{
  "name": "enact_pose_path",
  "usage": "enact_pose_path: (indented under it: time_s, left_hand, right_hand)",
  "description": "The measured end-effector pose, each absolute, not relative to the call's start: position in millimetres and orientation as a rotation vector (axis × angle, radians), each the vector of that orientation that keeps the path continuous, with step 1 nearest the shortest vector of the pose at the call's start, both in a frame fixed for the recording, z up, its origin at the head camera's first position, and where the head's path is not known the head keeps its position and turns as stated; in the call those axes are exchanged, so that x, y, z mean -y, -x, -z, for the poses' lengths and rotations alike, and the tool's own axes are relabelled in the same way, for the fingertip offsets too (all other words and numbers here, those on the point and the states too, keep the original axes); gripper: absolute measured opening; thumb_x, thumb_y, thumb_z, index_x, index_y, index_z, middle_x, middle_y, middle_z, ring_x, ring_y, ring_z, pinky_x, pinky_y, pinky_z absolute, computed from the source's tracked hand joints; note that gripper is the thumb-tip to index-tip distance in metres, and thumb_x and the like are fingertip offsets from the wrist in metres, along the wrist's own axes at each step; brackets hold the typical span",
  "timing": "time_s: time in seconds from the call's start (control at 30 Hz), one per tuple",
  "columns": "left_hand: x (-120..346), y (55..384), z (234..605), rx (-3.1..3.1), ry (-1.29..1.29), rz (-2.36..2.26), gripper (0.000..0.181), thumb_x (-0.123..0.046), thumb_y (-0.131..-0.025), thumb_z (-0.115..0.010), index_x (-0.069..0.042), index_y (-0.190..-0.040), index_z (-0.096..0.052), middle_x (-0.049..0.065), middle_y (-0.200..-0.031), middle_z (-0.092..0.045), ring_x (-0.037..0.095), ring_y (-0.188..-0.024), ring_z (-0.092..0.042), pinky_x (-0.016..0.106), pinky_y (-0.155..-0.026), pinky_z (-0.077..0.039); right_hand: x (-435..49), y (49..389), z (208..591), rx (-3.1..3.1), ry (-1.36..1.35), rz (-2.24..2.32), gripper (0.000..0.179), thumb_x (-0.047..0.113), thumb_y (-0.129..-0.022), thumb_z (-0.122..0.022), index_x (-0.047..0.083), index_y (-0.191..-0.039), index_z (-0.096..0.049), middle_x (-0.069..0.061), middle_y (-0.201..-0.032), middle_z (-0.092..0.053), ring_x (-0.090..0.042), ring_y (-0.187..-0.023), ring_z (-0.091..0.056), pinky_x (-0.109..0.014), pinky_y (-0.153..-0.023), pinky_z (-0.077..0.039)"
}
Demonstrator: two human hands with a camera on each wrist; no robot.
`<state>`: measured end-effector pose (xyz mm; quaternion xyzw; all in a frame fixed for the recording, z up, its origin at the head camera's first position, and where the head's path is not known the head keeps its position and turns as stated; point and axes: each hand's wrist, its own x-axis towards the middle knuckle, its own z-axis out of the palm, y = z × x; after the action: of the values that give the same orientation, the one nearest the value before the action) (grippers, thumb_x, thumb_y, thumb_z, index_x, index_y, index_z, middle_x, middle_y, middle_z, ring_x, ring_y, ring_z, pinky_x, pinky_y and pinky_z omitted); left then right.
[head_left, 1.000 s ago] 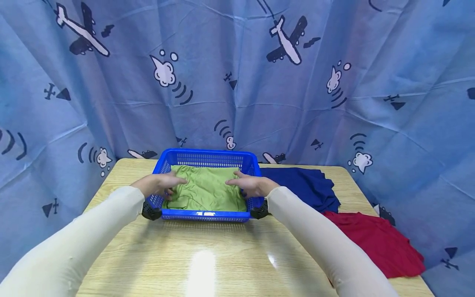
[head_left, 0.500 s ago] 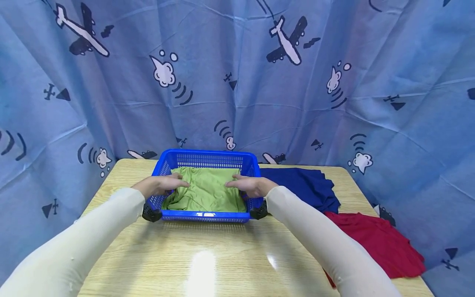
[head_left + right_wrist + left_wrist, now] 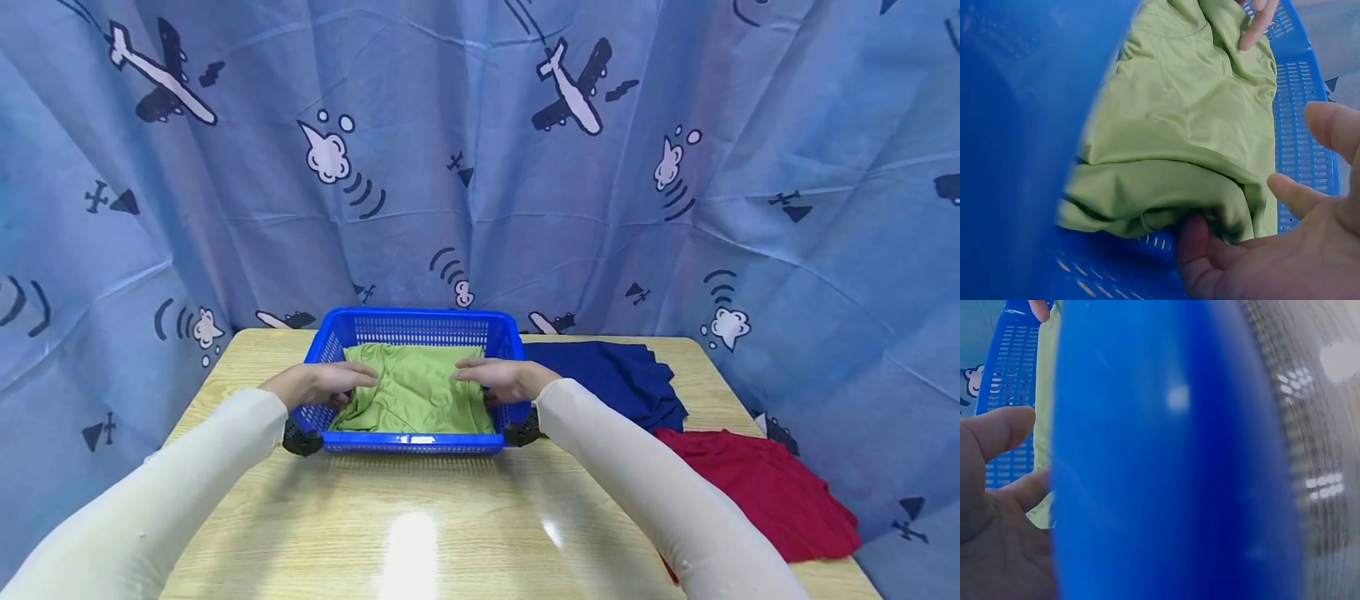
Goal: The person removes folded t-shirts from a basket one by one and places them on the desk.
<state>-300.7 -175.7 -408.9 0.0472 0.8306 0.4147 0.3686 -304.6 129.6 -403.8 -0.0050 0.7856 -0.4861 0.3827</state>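
One green cloth (image 3: 420,383), likely light, floppy and best scooped under both ends, lies inside a blue basket (image 3: 420,315) between left hand (image 3: 330,383) at nine o'clock and right hand (image 3: 510,378) at three, fingers spread.

A person wears two long, cream-white, close-fitting sleeves. In the head view, the left sleeve (image 3: 150,500) fills the lower left of the frame and the right sleeve (image 3: 645,492) the lower right. The fabric looks plain, with soft wrinkles and tiny raised specks. Near the centre, beside each wrist, is a small, rounded black device, one left (image 3: 302,437), one right (image 3: 522,428), with a finely dotted surface. The left hand (image 3: 324,383) and right hand (image 3: 508,380) are bare.
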Motion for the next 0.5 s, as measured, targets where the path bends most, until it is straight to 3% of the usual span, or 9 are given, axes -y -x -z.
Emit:
enact_pose_path:
  time_s: [0.1, 0.2, 0.33, 0.43, 0.5]
  left_hand:
    - [173.5, 300.2, 411.8, -2.13, -0.143, -1.056, 0.059, -0.03, -0.108, -0.043, -0.001, -0.157, -0.029, 0.025, -0.163, -0.024, 0.014, -0.075, -0.038, 0.026, -0.074, -0.041]
    - [172.4, 300.1, 414.0, -2.137, -0.148, -1.052, 0.059, -0.03, -0.108, -0.043, 0.0, -0.156, -0.03, 0.024, -0.161, -0.026, 0.018, -0.085, -0.04, 0.028, -0.077, -0.04]
    - [173.5, 300.3, 415.5, -2.138, -0.145, -1.048, 0.059, -0.03, -0.107, -0.042, 0.001, -0.156, -0.03, 0.026, -0.163, -0.021, 0.034, -0.118, -0.045, 0.041, -0.099, -0.045]
    - [174.8, 300.4, 415.8, -2.129, -0.173, -1.034, 0.06, -0.031, -0.108, -0.041, 0.001, -0.157, -0.028, 0.029, -0.165, -0.015, 0.048, -0.144, -0.028, 0.057, -0.118, -0.034]
    - [174.8, 300.6, 415.4, -2.121, -0.19, -1.04, 0.06, -0.03, -0.108, -0.041, 0.001, -0.157, -0.027, 0.03, -0.165, -0.013, 0.051, -0.151, -0.016, 0.062, -0.123, -0.023]
  right_hand:
    - [-130.0, 304.5, 404.8, -2.013, -0.009, 1.233, 0.066, 0.033, -0.104, -0.053, 0.014, -0.161, -0.024, -0.014, -0.171, -0.012, -0.039, -0.157, -0.016, -0.058, -0.124, -0.025]
    - [-129.1, 304.9, 405.1, -2.032, -0.035, 1.219, 0.069, 0.033, -0.104, -0.054, 0.01, -0.161, -0.023, -0.016, -0.17, -0.011, -0.038, -0.157, -0.012, -0.061, -0.123, -0.023]
    - [-127.7, 305.8, 404.8, -2.042, -0.038, 1.189, 0.068, 0.034, -0.103, -0.054, 0.009, -0.16, -0.024, -0.017, -0.17, -0.011, -0.041, -0.157, -0.01, -0.064, -0.123, -0.021]
    - [-127.0, 306.3, 403.9, -2.008, -0.032, 1.189, 0.066, 0.033, -0.105, -0.052, 0.01, -0.16, -0.025, -0.016, -0.171, -0.009, -0.044, -0.156, -0.011, -0.063, -0.123, -0.021]
    - [-127.0, 306.3, 402.7, -1.982, -0.029, 1.2, 0.065, 0.032, -0.105, -0.05, 0.01, -0.161, -0.024, -0.015, -0.171, -0.008, -0.044, -0.156, -0.011, -0.062, -0.124, -0.021]
